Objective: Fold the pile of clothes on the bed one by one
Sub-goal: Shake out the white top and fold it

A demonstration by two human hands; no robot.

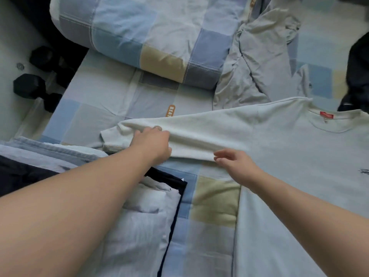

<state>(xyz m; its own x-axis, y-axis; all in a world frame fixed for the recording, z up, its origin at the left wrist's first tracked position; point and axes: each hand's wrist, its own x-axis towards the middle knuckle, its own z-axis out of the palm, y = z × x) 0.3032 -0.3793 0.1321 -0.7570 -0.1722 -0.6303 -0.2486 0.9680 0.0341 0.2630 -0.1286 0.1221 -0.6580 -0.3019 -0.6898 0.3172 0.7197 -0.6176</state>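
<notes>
White sweatshirt [289, 148] lies flat on the checked bedsheet [215, 198], red neck label [326, 114] unreadable, dark chest print partly cut off. Left hand [152, 141] grips the sleeve [179, 134], fingers closed on cloth; right hand [232, 159] touches the sleeve's lower edge, fingers loosely curled. Orange sheet tag [171, 110] reads "BEAT" — remainder hidden.

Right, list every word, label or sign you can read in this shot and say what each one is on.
"BEAT": brown letters on an orange patch printed on the checked bedsheet; the sweatshirt's sleeve covers the rest.
Red neck tag inside the white sweatshirt's collar: too small to read.
Dark print on the sweatshirt's chest: cut off at the frame edge, unreadable.
Orange strip at the top by the duvet: blurred, unreadable.
</notes>
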